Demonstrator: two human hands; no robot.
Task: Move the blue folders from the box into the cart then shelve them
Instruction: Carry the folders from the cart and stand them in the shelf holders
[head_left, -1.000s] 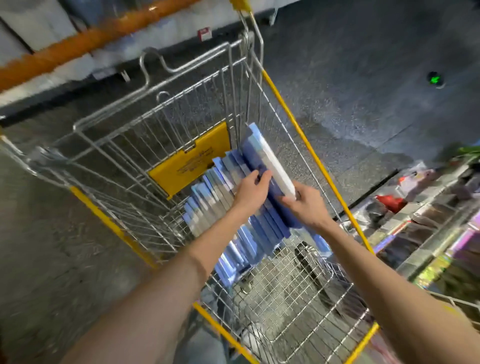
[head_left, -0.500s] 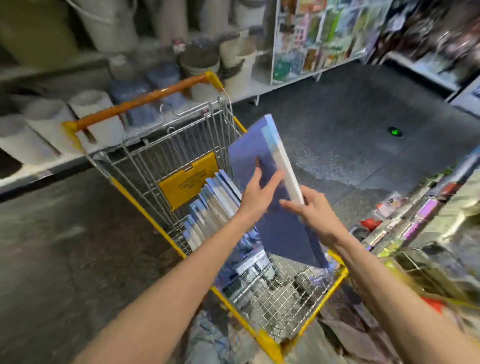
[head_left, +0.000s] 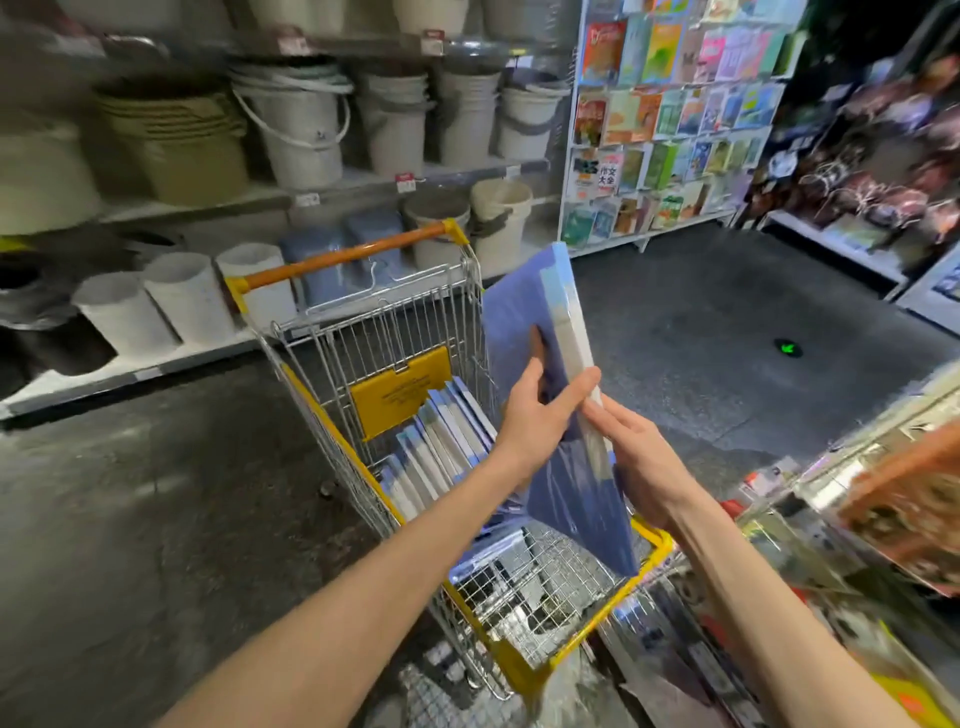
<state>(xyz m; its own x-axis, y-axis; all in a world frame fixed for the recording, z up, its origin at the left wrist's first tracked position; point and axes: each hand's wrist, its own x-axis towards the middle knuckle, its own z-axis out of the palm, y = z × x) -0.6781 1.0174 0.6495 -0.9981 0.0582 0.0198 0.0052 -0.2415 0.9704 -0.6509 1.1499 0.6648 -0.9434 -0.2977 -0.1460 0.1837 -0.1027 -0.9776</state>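
Left hand (head_left: 535, 415) grips the broad face of a thick bundle of blue plastic folders (head_left: 519, 322), thumb across its white edge; right hand (head_left: 636, 462) curls round that same edge from the other side; the bundle stands nearly upright, lifted above a silver wire shopping cart (head_left: 395, 322) with yellow trim; more blue folders (head_left: 441, 441) lean in a row inside the cart; pale plastic buckets (head_left: 301, 119) fill shelves behind.
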